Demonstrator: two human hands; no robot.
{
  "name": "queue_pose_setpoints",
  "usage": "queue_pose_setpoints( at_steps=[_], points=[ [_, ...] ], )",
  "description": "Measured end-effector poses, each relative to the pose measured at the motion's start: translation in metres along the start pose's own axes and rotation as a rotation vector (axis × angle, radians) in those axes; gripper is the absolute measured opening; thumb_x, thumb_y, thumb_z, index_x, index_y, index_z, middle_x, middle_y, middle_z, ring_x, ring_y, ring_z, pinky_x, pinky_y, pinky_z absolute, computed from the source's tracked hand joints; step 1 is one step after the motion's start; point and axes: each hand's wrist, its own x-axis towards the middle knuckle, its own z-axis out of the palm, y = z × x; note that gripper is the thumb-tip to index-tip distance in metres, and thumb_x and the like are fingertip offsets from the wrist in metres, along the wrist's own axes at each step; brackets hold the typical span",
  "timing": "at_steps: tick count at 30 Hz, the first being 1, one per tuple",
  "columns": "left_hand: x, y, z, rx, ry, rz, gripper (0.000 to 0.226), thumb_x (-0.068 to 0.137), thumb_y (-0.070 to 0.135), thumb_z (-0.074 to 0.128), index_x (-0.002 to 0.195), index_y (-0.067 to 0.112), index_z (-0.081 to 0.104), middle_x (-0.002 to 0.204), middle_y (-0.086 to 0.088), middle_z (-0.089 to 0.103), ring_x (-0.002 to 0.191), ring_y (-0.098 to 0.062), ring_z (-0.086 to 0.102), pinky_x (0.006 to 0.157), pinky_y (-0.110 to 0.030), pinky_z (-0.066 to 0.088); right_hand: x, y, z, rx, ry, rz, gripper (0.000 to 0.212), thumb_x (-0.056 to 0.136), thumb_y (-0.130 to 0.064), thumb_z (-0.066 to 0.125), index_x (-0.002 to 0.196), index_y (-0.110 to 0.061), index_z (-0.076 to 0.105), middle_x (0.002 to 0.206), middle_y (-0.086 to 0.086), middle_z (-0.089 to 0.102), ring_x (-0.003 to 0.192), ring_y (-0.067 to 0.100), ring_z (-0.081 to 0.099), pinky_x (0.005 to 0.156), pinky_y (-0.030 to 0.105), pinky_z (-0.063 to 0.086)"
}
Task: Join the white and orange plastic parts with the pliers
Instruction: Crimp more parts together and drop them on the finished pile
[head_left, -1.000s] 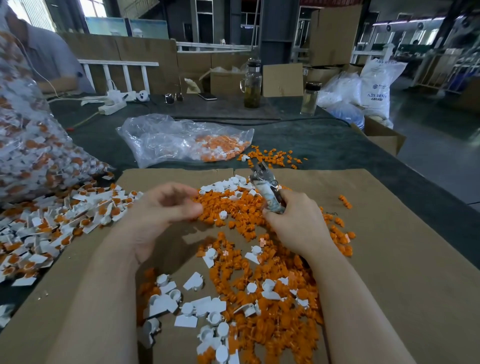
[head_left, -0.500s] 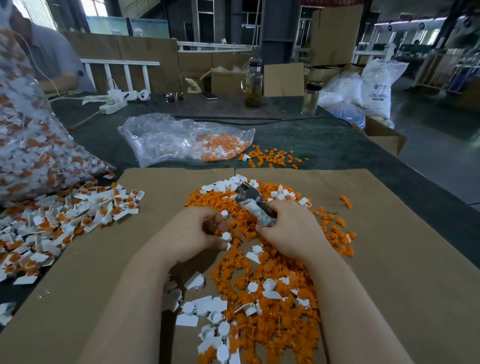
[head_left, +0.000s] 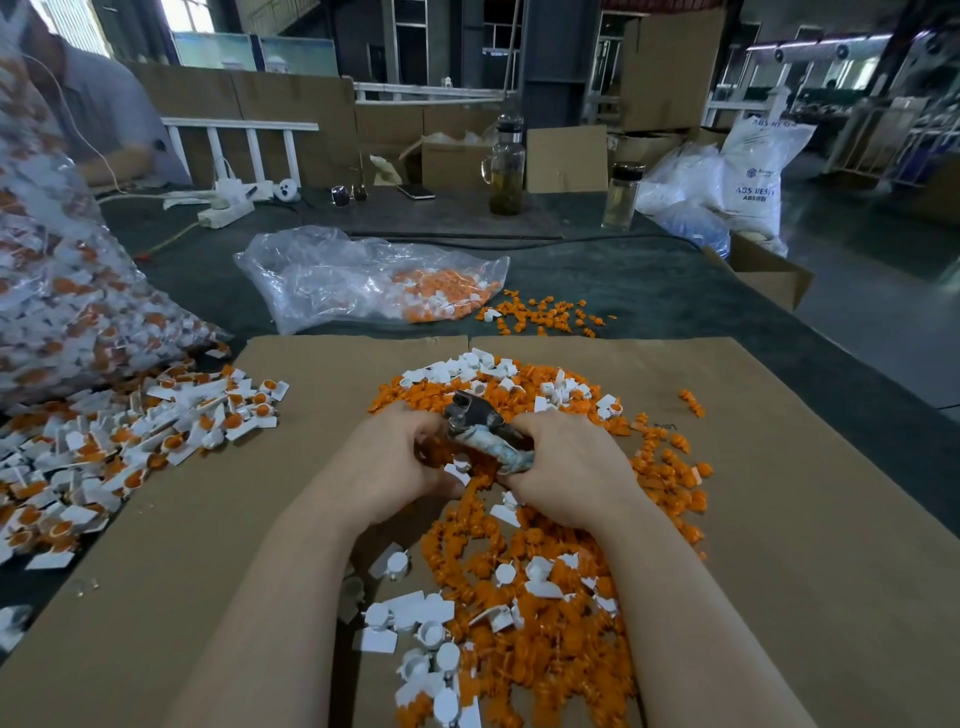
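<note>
Orange plastic parts (head_left: 524, 561) lie heaped with white plastic parts (head_left: 415, 613) on the cardboard sheet (head_left: 779, 545) before us; our right hand (head_left: 566, 467) grips the wrapped handles of the pliers (head_left: 480, 431), metal head tilted up toward the left; our left hand (head_left: 389, 462) curls beside the head, fingers bent over the pile, though whether it pinches a piece we cannot tell; the pieces look light, stiff and slick, so we judge a fingertip pinch on the white tab best, squeezing gently lest thin plastic crack.
</note>
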Motion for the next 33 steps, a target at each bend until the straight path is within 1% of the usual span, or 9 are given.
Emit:
queue_pose_setpoints(
  at_steps=[5,10,13,15,19,22,24,27,33],
  points=[
    [-0.004,0.006,0.002,0.003,-0.008,0.049,0.034,0.073,0.032,0.085,0.100,0.043,0.067,0.098,0.015,0.048,0.092,-0.006,0.050,0.070,-0.022,0.038,0.002,-0.001,-0.001,0.101,0.125,0.046,0.013,0.085,-0.035,0.061,0.093,-0.030,0.052,0.084,-0.010,0.057,0.075,0.011,0.055,0.055,0.026,0.042],
    [-0.004,0.006,0.003,-0.070,0.030,0.017,0.015,0.081,0.030,0.080,0.088,0.038,0.069,0.095,0.015,0.062,0.084,0.002,0.054,0.062,-0.014,0.037,0.002,0.000,-0.004,0.276,0.272,0.091,0.015,0.086,-0.031,0.064,0.097,-0.031,0.054,0.079,-0.016,0.053,0.069,0.004,0.051,0.051,0.020,0.033],
    [-0.004,0.010,0.003,-0.304,0.146,-0.036,0.009,0.086,0.031,0.075,0.091,0.037,0.072,0.087,0.011,0.068,0.077,-0.003,0.062,0.059,-0.018,0.042,0.001,-0.001,-0.006,0.382,0.330,0.114,0.020,0.086,-0.031,0.067,0.105,-0.029,0.059,0.081,-0.018,0.054,0.077,0.005,0.055,0.060,0.022,0.044],
    [-0.006,0.015,0.002,-0.575,0.196,-0.076,0.011,0.089,0.025,0.071,0.093,0.036,0.074,0.078,0.005,0.072,0.069,-0.002,0.066,0.056,-0.015,0.049,0.000,-0.002,-0.007,0.449,0.362,0.125,0.025,0.086,-0.031,0.069,0.110,-0.026,0.061,0.089,-0.016,0.059,0.084,0.009,0.060,0.068,0.028,0.052],
    [-0.008,0.027,0.001,-1.131,0.139,-0.195,0.021,0.093,0.007,0.064,0.097,0.022,0.078,0.077,-0.005,0.073,0.068,-0.011,0.067,0.062,-0.022,0.054,-0.001,-0.004,-0.009,0.562,0.413,0.131,0.020,0.085,-0.029,0.072,0.100,-0.031,0.059,0.084,-0.018,0.059,0.083,0.006,0.059,0.071,0.028,0.053],
    [-0.008,0.030,0.000,-1.308,0.092,-0.243,0.016,0.088,0.007,0.067,0.099,0.014,0.077,0.081,-0.005,0.074,0.071,-0.012,0.067,0.066,-0.024,0.056,-0.001,-0.005,-0.009,0.619,0.406,0.148,0.020,0.085,-0.027,0.072,0.099,-0.030,0.059,0.086,-0.014,0.063,0.084,0.007,0.061,0.076,0.036,0.056],
    [-0.007,0.029,0.000,-1.296,0.090,-0.248,0.021,0.074,0.017,0.078,0.096,0.017,0.078,0.088,-0.003,0.075,0.081,-0.014,0.068,0.071,-0.027,0.054,-0.001,-0.007,-0.009,0.666,0.404,0.154,0.022,0.085,-0.027,0.072,0.105,-0.026,0.062,0.090,-0.011,0.065,0.086,0.010,0.063,0.076,0.040,0.058],
    [-0.008,0.030,0.002,-1.198,0.138,-0.240,0.030,0.063,0.020,0.083,0.092,0.020,0.078,0.092,-0.003,0.077,0.088,-0.016,0.069,0.078,-0.030,0.053,-0.001,-0.008,-0.008,0.661,0.431,0.143,0.030,0.084,-0.030,0.073,0.112,-0.022,0.065,0.095,-0.011,0.067,0.091,0.007,0.063,0.081,0.036,0.057],
    [-0.004,0.034,0.007,-1.155,0.207,-0.242,0.015,0.090,0.016,0.069,0.104,0.012,0.073,0.093,-0.007,0.077,0.090,-0.021,0.074,0.080,-0.030,0.058,-0.002,-0.012,-0.008,0.712,0.473,0.123,0.017,0.086,-0.033,0.072,0.100,-0.027,0.064,0.085,-0.015,0.066,0.081,0.002,0.063,0.072,0.025,0.055]
  ],
)
